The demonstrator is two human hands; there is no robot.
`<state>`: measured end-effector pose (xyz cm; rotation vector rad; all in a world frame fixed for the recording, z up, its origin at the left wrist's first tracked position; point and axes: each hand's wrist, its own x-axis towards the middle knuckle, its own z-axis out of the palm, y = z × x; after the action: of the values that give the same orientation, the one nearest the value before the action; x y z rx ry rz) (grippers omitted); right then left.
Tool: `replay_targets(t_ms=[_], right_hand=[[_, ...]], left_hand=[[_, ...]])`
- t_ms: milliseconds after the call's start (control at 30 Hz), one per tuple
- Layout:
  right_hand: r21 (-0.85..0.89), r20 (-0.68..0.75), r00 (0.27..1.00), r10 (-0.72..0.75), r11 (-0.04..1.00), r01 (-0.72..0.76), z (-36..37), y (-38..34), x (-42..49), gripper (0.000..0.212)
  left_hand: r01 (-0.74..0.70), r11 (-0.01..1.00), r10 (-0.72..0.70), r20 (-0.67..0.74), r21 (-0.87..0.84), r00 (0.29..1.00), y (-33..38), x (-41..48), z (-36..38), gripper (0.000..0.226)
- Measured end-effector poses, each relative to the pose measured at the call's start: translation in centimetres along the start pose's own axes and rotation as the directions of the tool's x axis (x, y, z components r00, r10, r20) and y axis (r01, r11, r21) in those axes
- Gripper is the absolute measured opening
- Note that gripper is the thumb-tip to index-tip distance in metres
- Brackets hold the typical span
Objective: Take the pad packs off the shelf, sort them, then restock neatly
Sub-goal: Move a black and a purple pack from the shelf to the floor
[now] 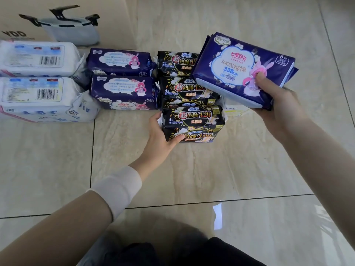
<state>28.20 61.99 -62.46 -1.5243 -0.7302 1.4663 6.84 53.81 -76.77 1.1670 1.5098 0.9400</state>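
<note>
In the head view, the right hand [276,100] held a purple pack [244,70] in the air at the upper right of the frame. Its thumb was pressed on the printed face and its fingers were curled underneath. The pack's long axis ran from upper left down to lower right, slightly askew.

At the centre, the left hand [161,135] gripped the left end of the nearest black pack [194,120]. This pack sat at the front of a column of black packs [184,87] running up the frame on the tiled floor [192,179].

The matching purple piles [123,91] lay left of that column, long axes nearly level across the frame. To join them, the held pack would probably have to travel leftward over the black ones and turn a little to line up. The left hand was nearer those piles but was occupied.

White packs [38,77] sat at the far left. A pale pack [234,110] showed partly beneath the held one. A cardboard box [115,20] stood at the upper left.
</note>
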Motion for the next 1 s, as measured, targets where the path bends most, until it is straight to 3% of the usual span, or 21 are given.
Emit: replay_targets(t_ms=[300, 400, 600, 1000], right_hand=[[0.039, -0.006, 1.000, 0.017, 0.999, -0.017, 0.0, 0.4, -0.3, 0.031], [0.038, -0.010, 1.000, 0.025, 0.999, -0.025, 0.1, 0.5, -0.5, 0.033], [0.034, -0.016, 1.000, 0.026, 0.999, -0.025, 0.2, 0.6, -0.5, 0.039], [-0.021, -0.005, 0.999, 0.041, 0.999, -0.041, 0.3, 1.0, -0.4, 0.030]], left_hand=[[-0.089, 0.996, 0.088, -0.024, -0.011, 0.996, -0.2, -0.5, -0.4, 0.092], [-0.133, 0.990, 0.134, -0.021, 0.034, 0.991, -0.3, -0.8, -0.7, 0.085], [-0.089, 0.995, 0.090, -0.028, 0.034, 0.996, -0.1, 0.2, -0.7, 0.072], [-0.142, 0.989, 0.143, -0.036, 0.032, 0.989, -0.5, 1.3, -0.8, 0.081]])
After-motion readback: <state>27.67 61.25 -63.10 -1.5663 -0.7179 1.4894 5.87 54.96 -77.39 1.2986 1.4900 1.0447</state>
